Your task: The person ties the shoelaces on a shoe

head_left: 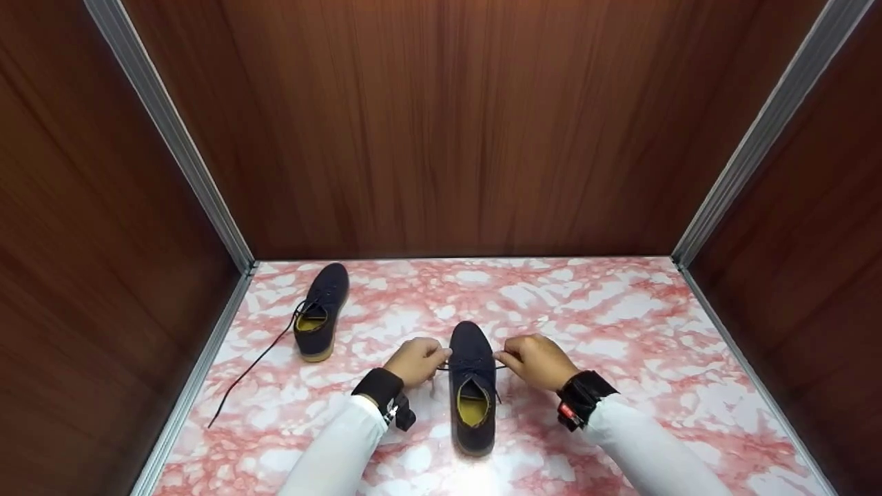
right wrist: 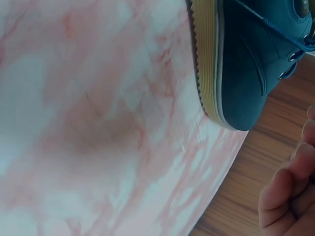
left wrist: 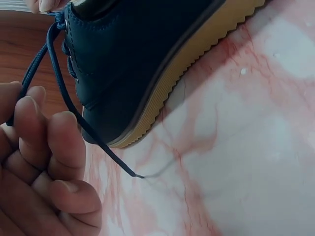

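A dark navy lace-up shoe (head_left: 467, 342) with a yellow insole stands between my hands, toe pointing away. On its left side my left hand (head_left: 413, 362) pinches a dark shoelace (left wrist: 33, 69), which seems doubled into a loop. A loose lace end hangs past the shoe's side in the left wrist view. My right hand (head_left: 541, 362), right of the shoe, pinches lace drawn out to that side; its grip is out of sight in the right wrist view, where curled fingers (right wrist: 278, 194) show. A small knot (left wrist: 60, 20) sits at the top of the lacing.
A matching shoe (head_left: 320, 310) stands at the back left, its long loose lace (head_left: 251, 368) trailing toward the front. The red-and-white marbled surface (head_left: 606, 310) is bounded by brown wood-look panels (head_left: 441, 138) at the back and both sides, with grey metal corner strips.
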Action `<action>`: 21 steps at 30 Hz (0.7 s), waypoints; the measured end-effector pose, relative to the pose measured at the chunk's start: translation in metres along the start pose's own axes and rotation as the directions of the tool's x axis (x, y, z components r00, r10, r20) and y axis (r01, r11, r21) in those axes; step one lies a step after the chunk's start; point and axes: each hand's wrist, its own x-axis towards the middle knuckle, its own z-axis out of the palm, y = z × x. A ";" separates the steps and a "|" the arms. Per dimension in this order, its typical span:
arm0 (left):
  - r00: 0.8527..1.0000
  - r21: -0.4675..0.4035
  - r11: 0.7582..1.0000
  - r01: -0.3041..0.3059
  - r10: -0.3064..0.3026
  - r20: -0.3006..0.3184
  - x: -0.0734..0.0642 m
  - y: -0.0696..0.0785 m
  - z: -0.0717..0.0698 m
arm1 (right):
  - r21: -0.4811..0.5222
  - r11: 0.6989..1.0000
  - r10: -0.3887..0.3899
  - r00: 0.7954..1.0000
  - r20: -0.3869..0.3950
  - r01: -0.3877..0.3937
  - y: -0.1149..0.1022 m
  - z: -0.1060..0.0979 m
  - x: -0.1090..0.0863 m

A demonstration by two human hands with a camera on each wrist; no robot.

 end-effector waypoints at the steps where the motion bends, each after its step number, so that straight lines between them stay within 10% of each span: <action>1: 1.000 0.013 1.000 0.001 -0.001 0.003 0.000 0.000 0.000 | -0.025 0.999 -0.023 1.000 -0.004 0.023 0.000 -0.001 0.000; 14: 0.998 0.212 0.976 -0.056 0.053 0.018 -0.001 -0.003 -0.003 | -0.257 0.947 -0.205 0.979 -0.022 0.193 0.011 -0.005 -0.005; 21: 0.998 0.208 0.976 -0.061 0.062 -0.002 -0.001 -0.006 0.001 | -0.218 0.969 -0.127 0.991 -0.047 0.114 0.013 0.000 -0.008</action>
